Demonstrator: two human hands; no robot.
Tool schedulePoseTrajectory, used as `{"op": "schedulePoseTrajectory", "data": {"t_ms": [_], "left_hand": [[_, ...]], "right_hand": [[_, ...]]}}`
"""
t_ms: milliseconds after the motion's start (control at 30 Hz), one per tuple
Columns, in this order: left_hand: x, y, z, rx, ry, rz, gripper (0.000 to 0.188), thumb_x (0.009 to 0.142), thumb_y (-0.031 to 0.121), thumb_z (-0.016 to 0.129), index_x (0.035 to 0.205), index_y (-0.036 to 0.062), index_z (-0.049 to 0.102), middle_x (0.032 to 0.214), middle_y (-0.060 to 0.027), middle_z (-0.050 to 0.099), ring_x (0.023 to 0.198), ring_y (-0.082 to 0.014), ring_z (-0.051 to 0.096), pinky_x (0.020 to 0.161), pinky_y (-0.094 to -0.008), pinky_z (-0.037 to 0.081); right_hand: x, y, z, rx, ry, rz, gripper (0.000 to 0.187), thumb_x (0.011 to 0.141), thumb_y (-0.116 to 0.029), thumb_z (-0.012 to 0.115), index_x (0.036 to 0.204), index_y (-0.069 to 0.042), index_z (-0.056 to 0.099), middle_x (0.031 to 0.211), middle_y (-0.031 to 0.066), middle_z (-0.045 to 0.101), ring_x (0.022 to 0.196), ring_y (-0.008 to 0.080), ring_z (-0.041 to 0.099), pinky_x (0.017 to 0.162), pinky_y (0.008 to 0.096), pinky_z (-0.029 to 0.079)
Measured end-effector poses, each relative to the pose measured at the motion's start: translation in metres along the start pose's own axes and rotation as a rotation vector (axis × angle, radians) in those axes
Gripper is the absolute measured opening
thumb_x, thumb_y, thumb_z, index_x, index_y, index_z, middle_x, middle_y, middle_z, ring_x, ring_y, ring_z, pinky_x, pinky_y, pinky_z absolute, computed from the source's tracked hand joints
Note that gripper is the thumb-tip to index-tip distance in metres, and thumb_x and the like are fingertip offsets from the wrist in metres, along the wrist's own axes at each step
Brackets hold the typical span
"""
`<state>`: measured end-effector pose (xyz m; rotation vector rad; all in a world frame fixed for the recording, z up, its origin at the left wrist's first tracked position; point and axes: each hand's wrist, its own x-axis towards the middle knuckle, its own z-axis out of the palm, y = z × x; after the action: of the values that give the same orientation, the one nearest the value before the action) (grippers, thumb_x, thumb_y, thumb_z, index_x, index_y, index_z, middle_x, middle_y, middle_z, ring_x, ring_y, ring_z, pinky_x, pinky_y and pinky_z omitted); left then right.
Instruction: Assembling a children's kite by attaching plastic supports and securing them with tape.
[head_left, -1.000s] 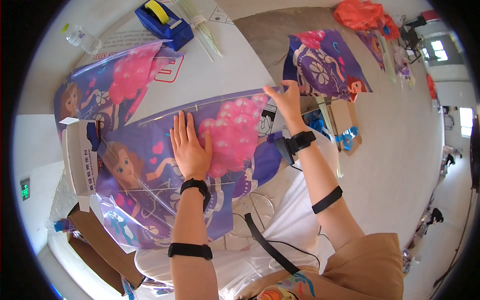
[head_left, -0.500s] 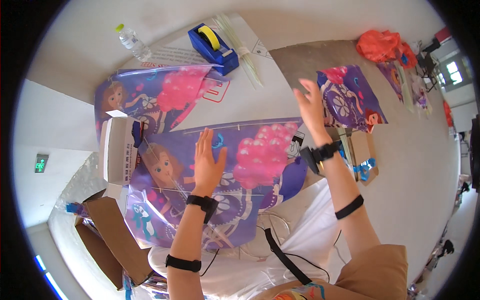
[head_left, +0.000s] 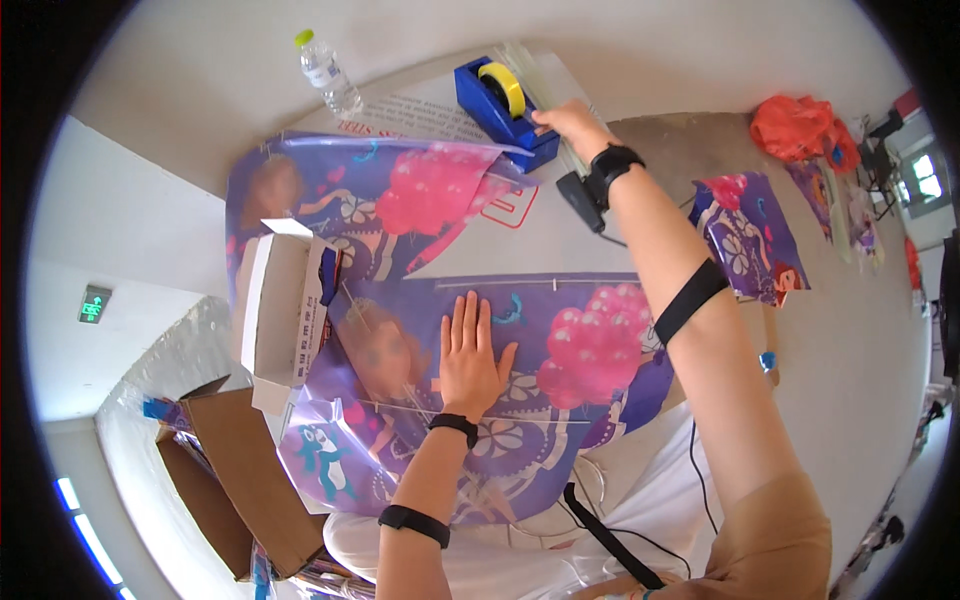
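My left hand [head_left: 473, 365] lies flat, fingers stretched, on a purple sheet [head_left: 520, 455] printed with a cartoon figure and pink balloons. Thin pale rods run across this sheet. At the far side of the table, my right hand [head_left: 580, 128] reaches to the front end of a blue tape dispenser [head_left: 490, 115] holding a yellow-cored roll of tape [head_left: 503, 88]. Its fingers are curled together at the dispenser's cutting end; whatever is between them is too small to make out. A second purple printed sheet [head_left: 345, 185] lies beyond the first, partly under the dispenser's near end.
An open white carton [head_left: 275, 310] stands at the sheets' left edge. A clear bottle [head_left: 330, 80] with a yellow-green cap is far left. Brown cardboard box [head_left: 250, 480] sits lower left. Rightward are another printed piece [head_left: 752, 235] and red plastic bags [head_left: 800, 130].
My right hand has moved left and away from me to the tape dispenser, its fingers closing there. My left hand has settled flat on the sheet. The whole view has shifted slightly.
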<state>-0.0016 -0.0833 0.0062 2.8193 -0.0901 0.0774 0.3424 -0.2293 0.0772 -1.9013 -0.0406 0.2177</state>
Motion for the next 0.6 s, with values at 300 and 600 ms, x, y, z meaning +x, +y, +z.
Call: {"op": "schedulePoseTrajectory", "data": {"t_ms": [300, 600], "left_hand": [[0.010, 0.006, 0.004, -0.083, 0.062, 0.021, 0.066, 0.094, 0.035, 0.057, 0.145, -0.0007, 0.035, 0.155, -0.0171, 0.030, 0.144, -0.0341, 0.026, 0.118, -0.0486, 0.022], [0.006, -0.001, 0.006, -0.054, 0.093, 0.018, 0.067, 0.093, 0.035, 0.059, 0.145, 0.0003, 0.035, 0.154, -0.0167, 0.032, 0.144, -0.0340, 0.028, 0.117, -0.0486, 0.023]], "right_hand": [[-0.003, -0.014, -0.018, -0.198, 0.091, -0.073, 0.035, 0.084, -0.015, 0.073, 0.102, 0.013, 0.064, 0.093, 0.0154, 0.068, 0.085, 0.0246, 0.064, 0.073, 0.0398, 0.049], [-0.032, 0.031, -0.011, 0.228, -0.002, 0.186, 0.017, 0.086, -0.018, 0.072, 0.090, -0.003, 0.068, 0.085, 0.0060, 0.068, 0.074, 0.0139, 0.061, 0.062, 0.0292, 0.042]]}}
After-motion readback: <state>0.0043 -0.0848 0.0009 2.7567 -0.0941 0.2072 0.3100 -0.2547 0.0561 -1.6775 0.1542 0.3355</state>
